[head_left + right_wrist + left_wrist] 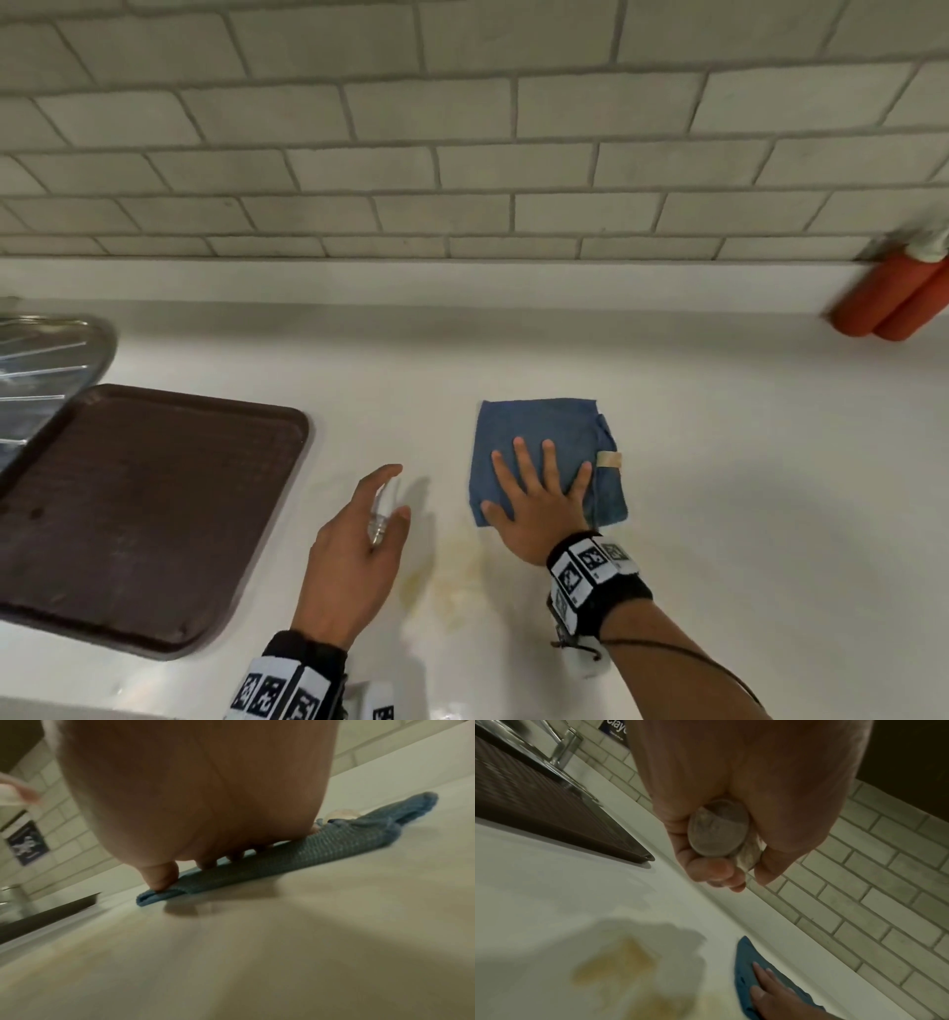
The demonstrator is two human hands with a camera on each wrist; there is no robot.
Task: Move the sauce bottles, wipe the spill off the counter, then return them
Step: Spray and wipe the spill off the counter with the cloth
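Cloth down, spill unwiped.
My right hand (539, 506) presses flat on the blue cloth (539, 437); my left hand (354, 555) grips a clear spray bottle (382, 514) beside the yellowish spill (452, 575).

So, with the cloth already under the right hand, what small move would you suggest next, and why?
Probably slide the right hand and the blue cloth toward the yellowish spill. The cloth lies flat beside it, barely touching its edge, and the left hand holds a small clear bottle just off it.

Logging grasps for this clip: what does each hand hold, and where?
Left hand grips a small clear spray bottle around its body. Right hand holds nothing; it presses flat on the blue cloth.
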